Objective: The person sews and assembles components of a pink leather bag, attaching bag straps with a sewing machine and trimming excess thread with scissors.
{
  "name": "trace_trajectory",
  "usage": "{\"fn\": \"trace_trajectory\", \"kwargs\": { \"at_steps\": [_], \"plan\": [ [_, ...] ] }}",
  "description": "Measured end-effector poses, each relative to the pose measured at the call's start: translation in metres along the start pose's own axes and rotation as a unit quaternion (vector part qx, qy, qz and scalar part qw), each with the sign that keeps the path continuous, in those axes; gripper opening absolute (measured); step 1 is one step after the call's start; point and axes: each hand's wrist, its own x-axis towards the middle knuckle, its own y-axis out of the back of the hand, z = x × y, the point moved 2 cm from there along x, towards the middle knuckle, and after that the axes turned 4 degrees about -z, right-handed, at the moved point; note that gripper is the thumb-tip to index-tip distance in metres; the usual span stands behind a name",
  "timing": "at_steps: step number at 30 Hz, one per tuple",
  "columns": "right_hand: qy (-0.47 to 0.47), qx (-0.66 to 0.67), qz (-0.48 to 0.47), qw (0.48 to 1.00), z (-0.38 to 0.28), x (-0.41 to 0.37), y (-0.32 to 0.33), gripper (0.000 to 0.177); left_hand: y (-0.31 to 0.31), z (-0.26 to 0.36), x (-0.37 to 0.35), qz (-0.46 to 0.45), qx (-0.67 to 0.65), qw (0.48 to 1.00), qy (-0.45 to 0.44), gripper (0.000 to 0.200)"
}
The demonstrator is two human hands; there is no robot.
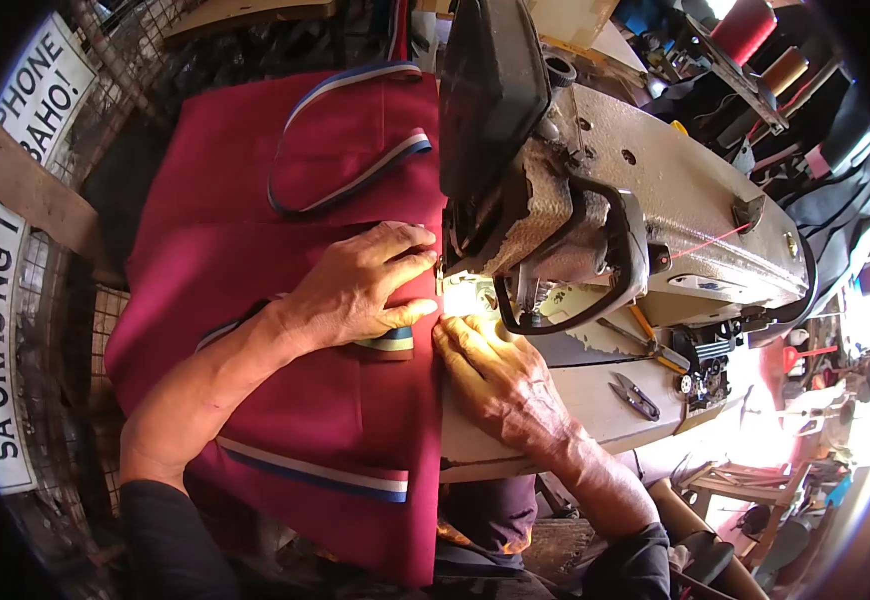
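Half-spread left hand (380, 280) presses red cloth (225, 165); flat right hand (500, 375), gripping nothing, touches the cloth's right edge, probably keeping it aligned beside the sewing machine (675, 190).

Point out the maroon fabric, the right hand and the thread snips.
Maroon fabric (270, 247): head view, on its flat upper face.
Right hand (500, 377): head view, on the back of the hand.
Thread snips (636, 396): head view, about mid-length.
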Motion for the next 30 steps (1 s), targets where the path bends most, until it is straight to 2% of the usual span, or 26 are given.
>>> {"fn": "trace_trajectory", "kwargs": {
  "at_steps": [7,8,9,11,12,14,15,16,19,21,22,23,25,27,29,30],
  "plan": [
    [-0.066,0.035,-0.043,0.996,0.008,-0.003,0.005,0.055,-0.002,-0.023,0.013,-0.006,0.005,1.0,-0.028,0.047],
    [-0.069,-0.007,0.019,0.997,0.006,-0.017,0.011,0.056,0.0,-0.021,0.013,-0.024,-0.001,1.0,-0.013,0.045],
    [-0.107,-0.019,0.028,0.994,0.004,-0.035,0.022,0.051,0.001,-0.02,0.012,-0.012,0.011,1.0,-0.023,0.042],
    [-0.251,-0.042,0.081,0.964,0.003,-0.073,0.051,0.047,0.002,-0.018,0.011,0.015,0.035,0.998,-0.04,0.036],
    [-0.28,-0.07,0.089,0.953,0.007,-0.092,0.067,0.053,0.002,-0.015,0.012,0.032,0.022,0.998,-0.04,0.023],
    [-0.371,-0.034,0.095,0.923,0.019,-0.135,0.075,0.052,0.008,-0.011,0.016,0.02,0.083,0.995,-0.045,0.018],
    [-0.394,-0.037,0.068,0.916,0.02,-0.143,0.074,0.047,0.014,-0.01,0.02,0.015,0.113,0.992,-0.047,0.016],
    [-0.38,-0.036,0.059,0.922,0.028,-0.158,0.066,0.044,0.023,-0.01,0.032,-0.042,0.145,0.989,0.006,0.022],
    [-0.318,-0.105,0.055,0.941,0.028,-0.144,0.053,0.028,0.013,-0.045,0.05,0.036,0.24,0.97,-0.013,0.035],
    [-0.322,-0.136,0.052,0.936,0.026,-0.124,0.049,0.035,-0.009,-0.078,0.057,0.031,0.214,0.976,-0.035,0.04],
    [-0.307,-0.115,0.057,0.943,0.03,-0.111,0.045,0.037,-0.001,-0.075,0.061,-0.041,0.198,0.979,0.002,0.045],
    [-0.275,-0.09,0.113,0.95,0.032,-0.09,0.04,0.025,-0.005,-0.082,0.057,-0.013,0.179,0.984,0.012,0.046],
    [-0.164,-0.181,0.099,0.965,0.053,-0.056,0.036,0.025,-0.017,-0.094,0.051,0.044,0.138,0.989,0.03,0.048],
    [-0.156,-0.217,0.034,0.963,0.088,-0.052,0.016,0.031,-0.023,-0.091,0.054,0.03,0.149,0.985,0.078,0.05],
    [-0.046,-0.214,0.117,0.969,0.137,-0.063,-0.004,0.041,-0.022,-0.09,0.054,0.032,0.155,0.983,0.092,0.05],
    [-0.037,-0.216,0.114,0.969,0.145,-0.054,-0.006,0.041,-0.022,-0.09,0.055,0.035,0.154,0.983,0.092,0.05]
  ]
}}
